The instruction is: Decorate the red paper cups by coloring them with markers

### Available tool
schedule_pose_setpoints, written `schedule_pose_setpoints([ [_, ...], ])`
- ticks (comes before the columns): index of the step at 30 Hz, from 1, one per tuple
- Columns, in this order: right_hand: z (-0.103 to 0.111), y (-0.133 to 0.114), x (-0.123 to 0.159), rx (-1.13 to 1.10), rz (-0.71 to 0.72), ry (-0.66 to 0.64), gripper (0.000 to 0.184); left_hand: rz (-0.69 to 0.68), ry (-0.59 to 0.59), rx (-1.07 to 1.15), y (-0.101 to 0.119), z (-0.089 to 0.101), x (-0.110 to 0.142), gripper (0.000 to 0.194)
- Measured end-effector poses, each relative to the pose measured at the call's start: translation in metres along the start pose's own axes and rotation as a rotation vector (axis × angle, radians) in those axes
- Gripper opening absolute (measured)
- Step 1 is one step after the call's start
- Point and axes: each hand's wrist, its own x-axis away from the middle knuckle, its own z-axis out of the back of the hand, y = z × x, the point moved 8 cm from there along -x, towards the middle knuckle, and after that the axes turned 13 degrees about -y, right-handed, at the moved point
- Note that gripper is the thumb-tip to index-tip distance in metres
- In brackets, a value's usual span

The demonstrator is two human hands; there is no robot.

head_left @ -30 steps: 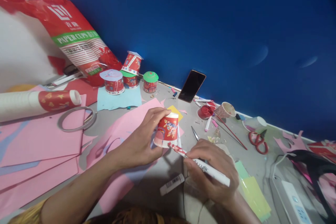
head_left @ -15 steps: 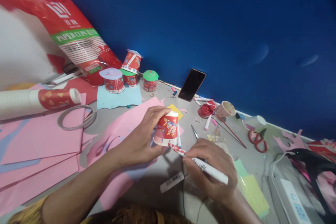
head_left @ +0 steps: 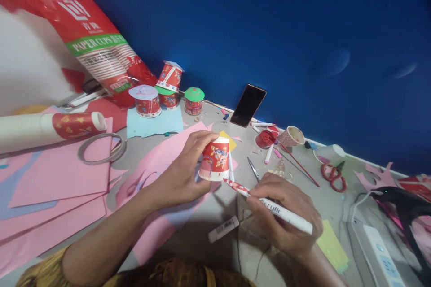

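My left hand (head_left: pixel 183 168) grips a red-and-white printed paper cup (head_left: pixel 218 158) from its left side. The cup is held upside down, its wide white rim at the bottom, with small red marks on that rim. Between the thumb and fingers of my right hand (head_left: pixel 286 210) is a white acrylic marker (head_left: pixel 286 217) with a red tip end. The marker's tip points at the right part of the cup's rim, very near it; whether it touches I cannot tell. Below them on the table lies a white capped tube (head_left: pixel 223 229). Metal scissor-like points (head_left: pixel 253 169) stick out beyond my right hand.
Decorated cups (head_left: pixel 148 104) stand at the back left by a paper-cup bag (head_left: pixel 101 49). Pink sheets (head_left: pixel 63 166) and a tape ring (head_left: pixel 85 154) lie left. A phone (head_left: pixel 248 105) leans on the blue wall. Red-handled scissors (head_left: pixel 333 176) and a power strip (head_left: pixel 382 251) are right.
My right hand and the marker have shifted right and slightly down, and the tip has moved along the rim to the right. My left hand still holds the cup; the view has shifted slightly.
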Motion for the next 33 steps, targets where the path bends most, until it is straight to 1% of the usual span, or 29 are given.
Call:
schedule_pose_setpoints([
  [6,-0.006,0.001,-0.001,-0.02,0.008,-0.027,0.018,0.019,0.004,0.007,-0.004,0.002,-0.001,0.087],
  [11,-0.004,0.003,-0.003,-0.005,-0.003,-0.004,0.017,0.025,-0.015,0.0,-0.005,0.0,0.0,0.087],
  [19,-0.008,0.002,-0.005,-0.038,0.01,-0.029,0.016,-0.014,-0.017,-0.034,0.001,0.001,-0.001,0.085],
  [25,-0.012,0.002,-0.005,-0.014,0.016,-0.07,0.016,-0.066,0.003,-0.076,0.006,0.002,-0.001,0.086],
  [30,-0.003,0.0,-0.003,0.03,0.002,-0.011,0.016,-0.045,0.0,-0.046,0.004,0.001,-0.001,0.086],
  [33,0.0,-0.002,-0.002,0.031,0.013,0.001,0.016,-0.029,-0.003,-0.041,0.004,0.001,-0.001,0.085],
])
